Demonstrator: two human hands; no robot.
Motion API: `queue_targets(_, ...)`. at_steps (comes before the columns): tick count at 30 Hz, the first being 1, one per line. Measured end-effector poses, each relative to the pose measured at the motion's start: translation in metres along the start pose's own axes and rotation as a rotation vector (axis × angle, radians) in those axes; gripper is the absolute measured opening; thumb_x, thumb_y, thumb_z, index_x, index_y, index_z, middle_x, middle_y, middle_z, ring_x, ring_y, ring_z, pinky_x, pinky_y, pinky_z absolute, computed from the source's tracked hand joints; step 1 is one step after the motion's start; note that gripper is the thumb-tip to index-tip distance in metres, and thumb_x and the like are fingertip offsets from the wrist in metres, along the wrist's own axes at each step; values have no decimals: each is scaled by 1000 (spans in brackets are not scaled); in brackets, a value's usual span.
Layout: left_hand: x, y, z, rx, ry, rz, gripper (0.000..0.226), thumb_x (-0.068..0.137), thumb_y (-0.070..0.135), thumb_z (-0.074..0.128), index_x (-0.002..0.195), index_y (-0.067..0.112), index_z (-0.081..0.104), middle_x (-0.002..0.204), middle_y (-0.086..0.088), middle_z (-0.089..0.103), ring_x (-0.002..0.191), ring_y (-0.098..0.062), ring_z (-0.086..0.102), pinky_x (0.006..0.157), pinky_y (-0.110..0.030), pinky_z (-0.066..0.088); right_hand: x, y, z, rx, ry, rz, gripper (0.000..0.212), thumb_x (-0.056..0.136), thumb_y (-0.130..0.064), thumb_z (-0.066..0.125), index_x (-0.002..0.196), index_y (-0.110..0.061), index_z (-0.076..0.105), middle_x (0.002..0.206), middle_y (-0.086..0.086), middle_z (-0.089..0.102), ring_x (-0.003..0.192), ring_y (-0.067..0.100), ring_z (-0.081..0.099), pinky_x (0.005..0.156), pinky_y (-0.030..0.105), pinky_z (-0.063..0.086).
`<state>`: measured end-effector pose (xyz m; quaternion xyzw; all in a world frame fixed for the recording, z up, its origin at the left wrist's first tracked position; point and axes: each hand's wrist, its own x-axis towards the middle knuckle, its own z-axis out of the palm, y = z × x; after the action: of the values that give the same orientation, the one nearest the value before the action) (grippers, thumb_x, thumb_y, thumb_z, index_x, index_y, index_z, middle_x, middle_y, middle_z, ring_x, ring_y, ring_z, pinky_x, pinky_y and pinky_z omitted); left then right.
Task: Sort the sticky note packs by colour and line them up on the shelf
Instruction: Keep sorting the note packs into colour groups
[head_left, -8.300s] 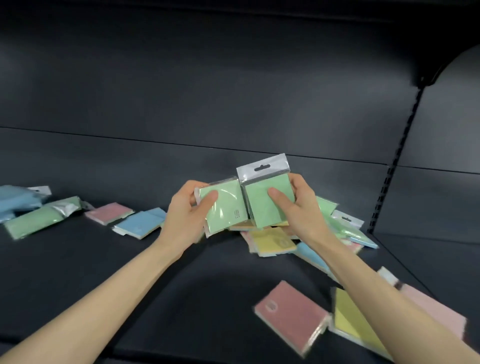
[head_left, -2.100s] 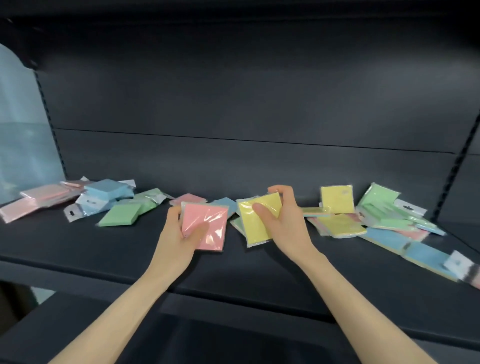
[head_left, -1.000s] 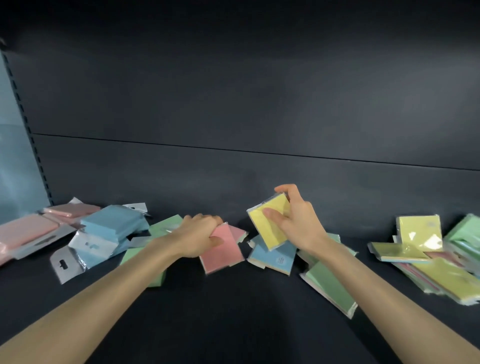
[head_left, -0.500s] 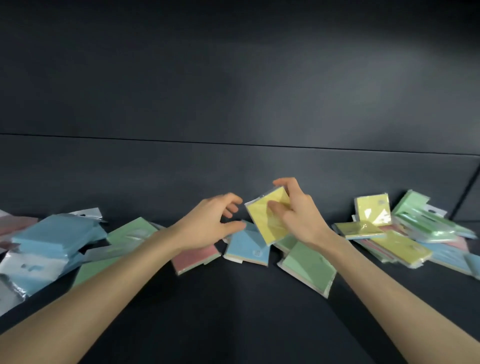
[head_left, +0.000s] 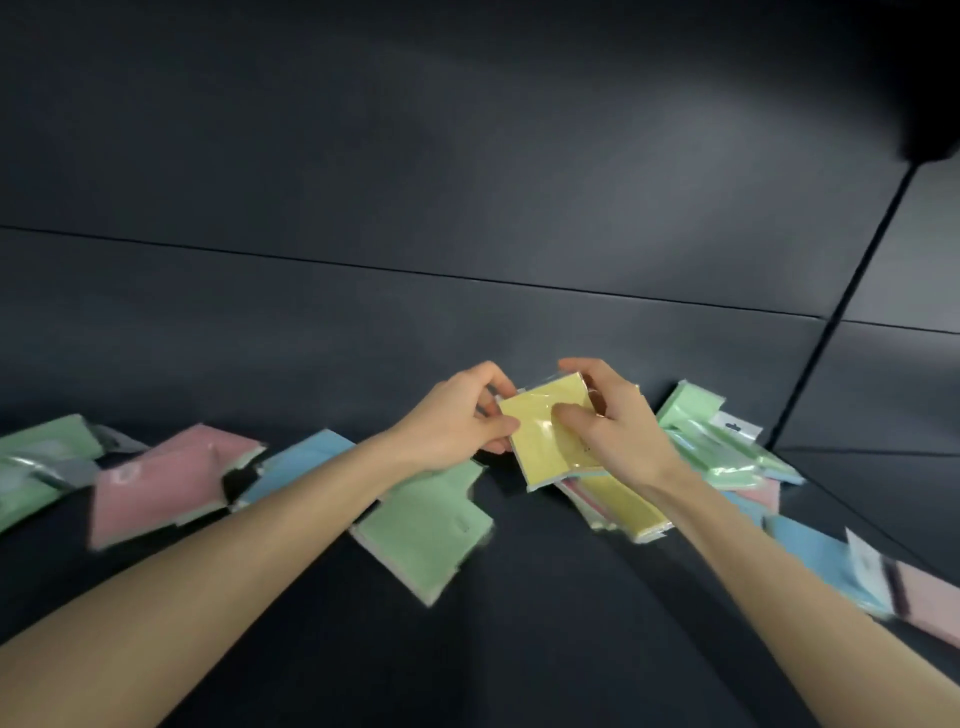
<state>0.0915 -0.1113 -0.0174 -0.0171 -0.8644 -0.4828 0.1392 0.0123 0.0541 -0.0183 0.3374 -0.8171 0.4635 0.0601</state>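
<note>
A yellow sticky note pack (head_left: 540, 441) in clear wrap is held above the dark shelf (head_left: 519, 649), both hands on it. My right hand (head_left: 608, 421) grips its right side, thumb on the face and fingers over the top edge. My left hand (head_left: 462, 421) pinches its left edge. Directly below lies a pile of yellow packs (head_left: 623, 504). A green pack (head_left: 426, 530) lies under my left forearm. A pink pack (head_left: 161, 478) and a blue pack (head_left: 301, 462) lie to the left.
More green packs (head_left: 696, 431) lean against the shelf's back wall at the right, with blue packs (head_left: 815, 556) and a pink pack (head_left: 930, 603) nearer the right edge. Green packs (head_left: 36, 457) lie at the far left. The upright post (head_left: 831, 322) stands at the right.
My left hand has let go of the pink pack, which now lies on the shelf, and has come across to pinch the yellow pack. The view has swung right, over the yellow pile.
</note>
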Motion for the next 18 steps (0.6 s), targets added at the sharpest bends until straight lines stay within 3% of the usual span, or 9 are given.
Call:
queue_targets(5,23,8,46,47,55,-67,16,87,5,62,95,14,52,79,-2,60,74,-23,72,80,-40,58,10,42,-42,-139,-161,53,51,88,-19,62,135,-21,44,102,-5,53,75,10,57,58,14,42)
queue_targets(7,30,10,56,78,72,-122,18,87,7,62,101,12,52,84,1,60,76,-22,72,82,-41,57,16,52,-51,-118,-189,73,48,86,-21,66,129,-18,47,102,-3,53,62,8,54,45,10,36)
queue_targets(9,37,11,60,124,81,-194,35,84,12,66,114,8,49,89,2,58,81,-20,70,85,-39,55,21,59,-54,-57,-228,93,46,85,-23,68,125,-15,48,99,-2,52,53,5,45,37,10,32)
queue_targets(12,45,11,60,296,16,-298,57,80,30,71,127,10,46,91,6,56,88,-14,59,82,-26,47,28,64,-51,-50,-300,84,46,83,-29,71,120,-15,49,90,-5,51,55,4,47,43,10,33)
queue_targets(15,48,12,62,387,-58,-354,49,81,39,69,119,12,52,87,8,56,85,-10,56,80,-27,45,32,67,-52,-93,-384,102,44,83,-35,70,117,-18,48,88,-9,50,64,4,49,50,11,35)
queue_targets(18,50,10,64,285,-94,-378,50,80,37,72,119,12,52,93,5,58,84,-11,57,78,-28,47,34,69,-54,-110,-464,135,44,83,-39,69,117,-20,49,90,-10,51,67,5,52,56,16,38)
